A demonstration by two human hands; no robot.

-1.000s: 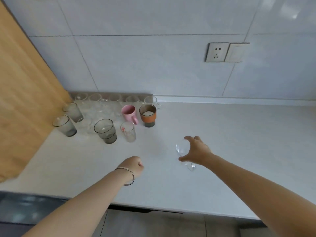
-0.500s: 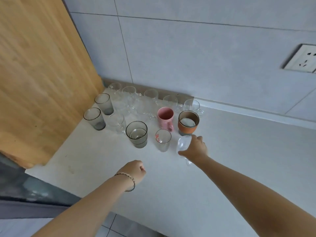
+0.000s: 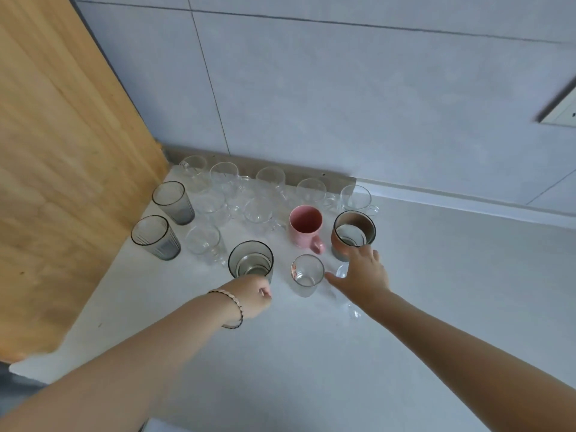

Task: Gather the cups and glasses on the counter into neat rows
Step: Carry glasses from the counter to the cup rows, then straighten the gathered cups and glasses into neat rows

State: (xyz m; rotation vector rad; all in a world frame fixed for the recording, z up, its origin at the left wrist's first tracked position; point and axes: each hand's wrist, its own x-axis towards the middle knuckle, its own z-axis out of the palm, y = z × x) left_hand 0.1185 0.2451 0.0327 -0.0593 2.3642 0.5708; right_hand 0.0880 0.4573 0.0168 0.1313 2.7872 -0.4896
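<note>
Cups and glasses crowd the counter's back left corner. Several clear glass mugs line the wall. In front stand a pink mug, a brown-banded cup, three smoky grey tumblers and a small clear glass. My right hand grips a clear stemmed glass from above, between the small clear glass and the brown-banded cup; its foot shows below my wrist. My left hand is a closed fist just in front of the nearest grey tumbler.
A wooden cabinet side walls off the left of the counter. The tiled wall stands behind, with a socket plate at the far right. The counter's front edge runs at the lower left.
My right hand carried the stemmed glass left and forward into the group, beside the small clear glass. My left fist moved up to the nearest grey tumbler. The view swung left and closer.
</note>
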